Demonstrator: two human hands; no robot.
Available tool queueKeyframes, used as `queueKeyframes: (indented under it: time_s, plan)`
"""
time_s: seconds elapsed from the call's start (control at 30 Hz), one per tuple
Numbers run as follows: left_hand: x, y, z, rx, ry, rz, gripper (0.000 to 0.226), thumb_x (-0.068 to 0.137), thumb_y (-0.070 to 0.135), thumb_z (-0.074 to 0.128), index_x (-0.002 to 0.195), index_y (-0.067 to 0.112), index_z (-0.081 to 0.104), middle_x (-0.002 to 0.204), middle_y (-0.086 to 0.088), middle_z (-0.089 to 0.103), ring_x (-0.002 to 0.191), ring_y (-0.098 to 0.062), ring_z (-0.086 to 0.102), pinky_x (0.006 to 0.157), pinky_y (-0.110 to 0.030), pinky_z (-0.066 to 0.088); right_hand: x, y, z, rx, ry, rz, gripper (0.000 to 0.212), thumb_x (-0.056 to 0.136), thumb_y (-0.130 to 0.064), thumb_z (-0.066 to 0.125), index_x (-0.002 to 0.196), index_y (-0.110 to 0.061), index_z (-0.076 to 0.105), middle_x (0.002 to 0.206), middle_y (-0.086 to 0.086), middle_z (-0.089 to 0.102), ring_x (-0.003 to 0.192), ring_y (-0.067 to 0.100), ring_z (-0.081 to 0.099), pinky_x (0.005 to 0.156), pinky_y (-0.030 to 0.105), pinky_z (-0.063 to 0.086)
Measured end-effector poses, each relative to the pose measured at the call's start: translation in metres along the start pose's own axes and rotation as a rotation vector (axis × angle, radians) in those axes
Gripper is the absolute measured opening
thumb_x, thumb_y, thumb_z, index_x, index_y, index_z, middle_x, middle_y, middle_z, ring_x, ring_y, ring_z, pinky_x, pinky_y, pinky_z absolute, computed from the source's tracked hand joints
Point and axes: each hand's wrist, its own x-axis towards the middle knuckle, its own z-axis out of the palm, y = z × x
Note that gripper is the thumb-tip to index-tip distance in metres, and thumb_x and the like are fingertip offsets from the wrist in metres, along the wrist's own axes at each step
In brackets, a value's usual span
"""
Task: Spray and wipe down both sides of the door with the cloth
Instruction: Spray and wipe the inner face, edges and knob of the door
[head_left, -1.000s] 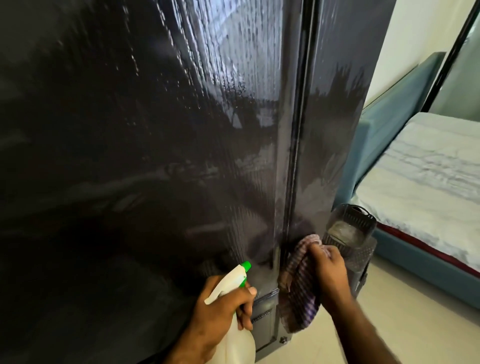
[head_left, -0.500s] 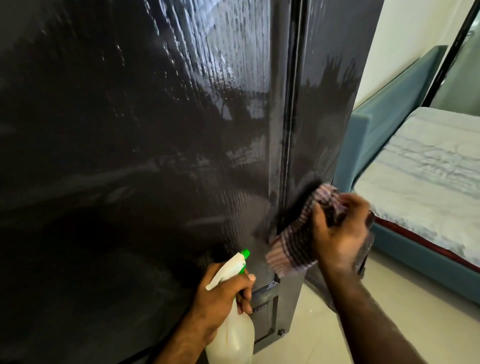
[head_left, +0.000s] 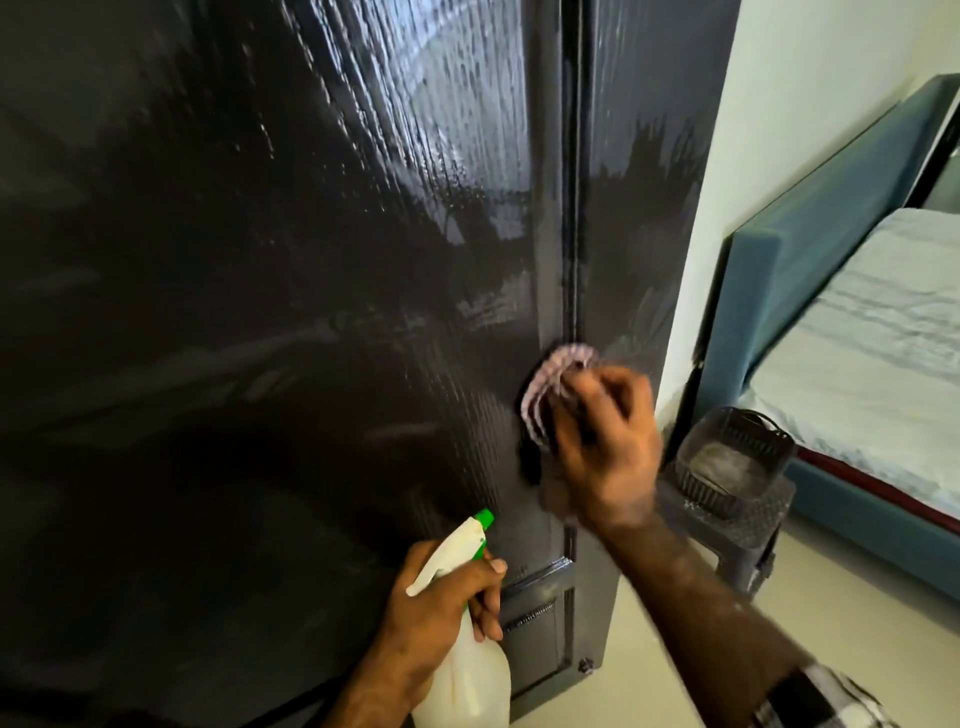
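At the centre right of the frame, the fingers (head_left: 587, 395) of the right hand (head_left: 605, 452) curl around a bunched checked cloth (head_left: 550, 389) and press it against the dark door (head_left: 311, 312) beside its vertical groove. Lower down, near the bottom centre, the left hand (head_left: 431, 613) grips the neck of a white spray bottle (head_left: 467, 670), one finger curled over the trigger and the green nozzle (head_left: 484, 518) aimed at the door.

The door shines wet, with streaks and droplets across its upper middle, so spraying on this face looks largely done and wiping is under way. The lower panel and the other face appear to be left; the far face is hidden.

At the right edge stand a pale wall, a blue-framed bed (head_left: 883, 322) with light bedding, a dark basket (head_left: 732, 457) on a stool, and pale floor (head_left: 831, 613).
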Motion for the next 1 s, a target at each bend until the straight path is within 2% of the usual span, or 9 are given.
queueKeyframes:
  time_s: [0.1, 0.2, 0.37, 0.43, 0.63, 0.73, 0.83, 0.9, 1.0]
  plan:
    - [0.0, 0.002, -0.002, -0.014, 0.005, 0.02, 0.029, 0.089, 0.0, 0.076, 0.111, -0.001, 0.058, 0.066, -0.022, 0.064, 0.05, -0.032, 0.057, 0.052, -0.034, 0.048, -0.06, 0.027, 0.01, -0.092, -0.25, 0.064, 0.042, 0.096, -0.014, 0.075, 0.135, -0.024, 0.063, 0.122, 0.003, 0.052, 0.093, 0.03, 0.068, 0.077, 0.035, 0.059]
    - [0.003, 0.001, -0.006, 0.007, 0.001, 0.027, 0.03, 0.09, 0.003, 0.076, 0.113, 0.002, 0.058, 0.066, -0.02, 0.066, 0.049, -0.031, 0.058, 0.055, -0.036, 0.051, -0.05, 0.036, 0.009, -0.088, -0.359, 0.202, 0.036, 0.094, -0.012, 0.079, 0.127, -0.026, 0.075, 0.108, -0.012, 0.045, 0.087, 0.03, 0.069, 0.078, 0.029, 0.052]
    - [0.007, 0.006, -0.004, 0.008, 0.0, 0.032, 0.029, 0.092, 0.006, 0.076, 0.113, 0.005, 0.057, 0.064, -0.016, 0.066, 0.049, -0.028, 0.058, 0.052, -0.032, 0.055, 0.061, -0.009, 0.019, 0.063, -0.032, 0.083, 0.03, 0.092, -0.007, 0.077, 0.121, -0.013, 0.072, 0.119, 0.008, 0.061, 0.104, 0.017, 0.062, 0.087, 0.025, 0.05]
    - [0.01, 0.005, -0.003, 0.01, 0.003, 0.042, 0.029, 0.091, 0.006, 0.076, 0.113, 0.001, 0.058, 0.065, -0.017, 0.066, 0.05, -0.03, 0.06, 0.052, -0.032, 0.054, 0.064, -0.004, 0.032, 0.002, -0.018, -0.016, 0.033, 0.094, -0.007, 0.075, 0.126, -0.015, 0.071, 0.125, 0.011, 0.057, 0.106, 0.021, 0.061, 0.085, 0.026, 0.05]
    - [0.023, 0.004, 0.005, -0.039, 0.055, 0.021, 0.041, 0.085, 0.003, 0.081, 0.117, -0.002, 0.057, 0.064, -0.023, 0.067, 0.045, -0.033, 0.062, 0.053, -0.037, 0.054, -0.009, 0.064, 0.046, -0.111, -0.521, -0.066, 0.04, 0.092, -0.017, 0.072, 0.127, -0.033, 0.06, 0.117, 0.004, 0.045, 0.088, 0.038, 0.064, 0.072, 0.043, 0.06]
    - [0.036, 0.004, 0.014, -0.093, 0.128, 0.045, 0.048, 0.076, 0.002, 0.088, 0.112, -0.007, 0.057, 0.063, -0.027, 0.064, 0.044, -0.033, 0.058, 0.049, -0.034, 0.048, 0.04, 0.054, 0.054, 0.038, -0.343, -0.037, 0.037, 0.09, -0.008, 0.073, 0.122, -0.024, 0.065, 0.117, 0.006, 0.05, 0.091, 0.031, 0.064, 0.079, 0.037, 0.059]
    - [0.053, 0.015, 0.027, -0.091, 0.168, 0.093, 0.03, 0.074, 0.008, 0.086, 0.09, -0.008, 0.067, 0.064, -0.026, 0.062, 0.045, -0.033, 0.058, 0.05, -0.033, 0.046, 0.099, 0.052, 0.067, 0.166, -0.034, 0.044, 0.032, 0.094, -0.003, 0.073, 0.124, -0.013, 0.071, 0.123, 0.008, 0.053, 0.105, 0.012, 0.057, 0.092, 0.019, 0.047]
    - [0.066, 0.026, 0.036, -0.105, 0.228, 0.123, 0.016, 0.081, 0.005, 0.083, 0.078, -0.003, 0.069, 0.064, -0.024, 0.062, 0.047, -0.032, 0.057, 0.052, -0.033, 0.047, 0.102, 0.07, 0.081, 0.206, -0.053, 0.042, 0.036, 0.094, -0.003, 0.07, 0.128, -0.011, 0.069, 0.126, 0.01, 0.051, 0.11, 0.013, 0.055, 0.096, 0.018, 0.046]
    - [0.086, 0.04, 0.042, -0.167, 0.319, 0.154, 0.027, 0.088, 0.0, 0.075, 0.107, -0.013, 0.06, 0.068, -0.025, 0.064, 0.05, -0.034, 0.057, 0.052, -0.036, 0.046, 0.062, 0.115, 0.088, 0.203, -0.295, -0.026, 0.04, 0.093, -0.022, 0.065, 0.134, -0.021, 0.063, 0.127, 0.004, 0.047, 0.106, 0.014, 0.055, 0.087, 0.026, 0.053]
